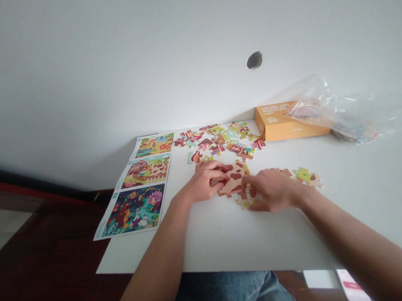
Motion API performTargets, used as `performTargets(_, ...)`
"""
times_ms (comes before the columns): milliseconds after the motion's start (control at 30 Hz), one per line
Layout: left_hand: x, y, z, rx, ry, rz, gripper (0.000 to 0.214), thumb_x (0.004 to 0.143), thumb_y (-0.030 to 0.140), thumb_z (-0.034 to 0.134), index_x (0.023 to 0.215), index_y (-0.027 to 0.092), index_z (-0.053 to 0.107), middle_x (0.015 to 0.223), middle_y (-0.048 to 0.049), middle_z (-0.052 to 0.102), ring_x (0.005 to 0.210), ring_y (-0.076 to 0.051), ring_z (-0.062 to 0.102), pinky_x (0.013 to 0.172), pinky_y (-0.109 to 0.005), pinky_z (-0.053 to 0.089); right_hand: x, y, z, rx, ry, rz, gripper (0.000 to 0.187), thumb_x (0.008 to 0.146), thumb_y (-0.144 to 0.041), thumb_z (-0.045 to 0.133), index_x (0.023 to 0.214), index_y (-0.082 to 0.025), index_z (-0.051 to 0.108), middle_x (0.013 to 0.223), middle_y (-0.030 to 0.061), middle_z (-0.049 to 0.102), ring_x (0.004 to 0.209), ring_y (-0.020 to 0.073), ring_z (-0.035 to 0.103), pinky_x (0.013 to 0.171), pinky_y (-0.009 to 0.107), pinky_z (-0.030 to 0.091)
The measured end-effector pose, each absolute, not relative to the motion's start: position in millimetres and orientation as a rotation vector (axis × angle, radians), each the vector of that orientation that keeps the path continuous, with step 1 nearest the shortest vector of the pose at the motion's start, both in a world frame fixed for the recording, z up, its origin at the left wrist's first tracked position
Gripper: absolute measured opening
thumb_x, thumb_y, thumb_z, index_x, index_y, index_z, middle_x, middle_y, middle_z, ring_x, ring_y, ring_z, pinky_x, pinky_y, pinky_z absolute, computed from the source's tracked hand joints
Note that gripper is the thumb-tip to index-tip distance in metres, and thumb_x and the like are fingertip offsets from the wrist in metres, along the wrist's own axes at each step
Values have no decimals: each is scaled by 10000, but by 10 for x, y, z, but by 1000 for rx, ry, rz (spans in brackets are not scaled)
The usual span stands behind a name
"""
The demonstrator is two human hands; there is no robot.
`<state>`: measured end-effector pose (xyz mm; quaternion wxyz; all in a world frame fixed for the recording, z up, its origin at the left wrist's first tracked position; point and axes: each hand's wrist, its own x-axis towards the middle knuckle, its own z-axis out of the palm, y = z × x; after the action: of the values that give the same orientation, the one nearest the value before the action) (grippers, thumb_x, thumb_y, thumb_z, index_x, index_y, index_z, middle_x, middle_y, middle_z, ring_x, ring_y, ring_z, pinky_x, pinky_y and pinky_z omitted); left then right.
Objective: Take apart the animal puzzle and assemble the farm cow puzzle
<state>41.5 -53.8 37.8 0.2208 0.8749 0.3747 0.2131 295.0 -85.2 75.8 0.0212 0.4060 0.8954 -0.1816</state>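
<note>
A joined patch of jigsaw puzzle [234, 176], pink with brown spots, lies on the white table between my hands. My left hand [205, 181] rests at its left side, fingers bent and apart, the fingertips touching its edge. At the patch's lower right, my right hand [270, 189] has its fingers closed around a puzzle piece [248, 197] with white and green on it; part of that piece is hidden under the hand. Several loose puzzle pieces [217, 140] lie in a heap beyond my hands. A few more pieces [304, 175] sit to the right of my right hand.
A picture sheet [166, 171] with three printed scenes lies at the left and overhangs the table's edge. An orange puzzle box [294, 129] stands against the wall at the back right. A clear plastic bag [343, 113] lies partly over it. The wall [180, 55] has a round hole.
</note>
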Motion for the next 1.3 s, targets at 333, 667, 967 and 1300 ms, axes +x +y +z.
performTargets(333,429,-547,406,2430,1030,598,234,824,154,668,1001,278,755,1196,-53,642,1160,-251,563,1081,-457,388,2772,-956,755,1168,2884,-602,381,781,-419,612,1108,-229,568,799,33,694,699,224,642,585,284,290)
performTargets(667,434,-548,393,2449,1034,584,212,846,184,652,1009,279,748,1185,-50,635,1156,-243,554,1079,-447,373,2626,-976,688,1187,2915,-674,426,808,-491,608,1144,-233,565,991,56,719,810,249,672,651,299,364)
performTargets(967,438,-574,444,2441,1035,539,241,802,193,685,1019,277,744,1217,-54,616,1178,-259,532,1088,-463,354,2778,-902,743,1213,2863,-630,503,763,-564,657,1147,-252,567,988,57,728,841,279,680,660,309,379)
performTargets(1300,441,-575,462,2445,1023,530,258,792,211,696,1037,278,739,1222,-59,609,1189,-269,524,1094,-462,347,2748,-906,683,1210,2870,-745,373,796,-486,655,1090,-268,579,1009,14,726,857,247,679,687,296,377)
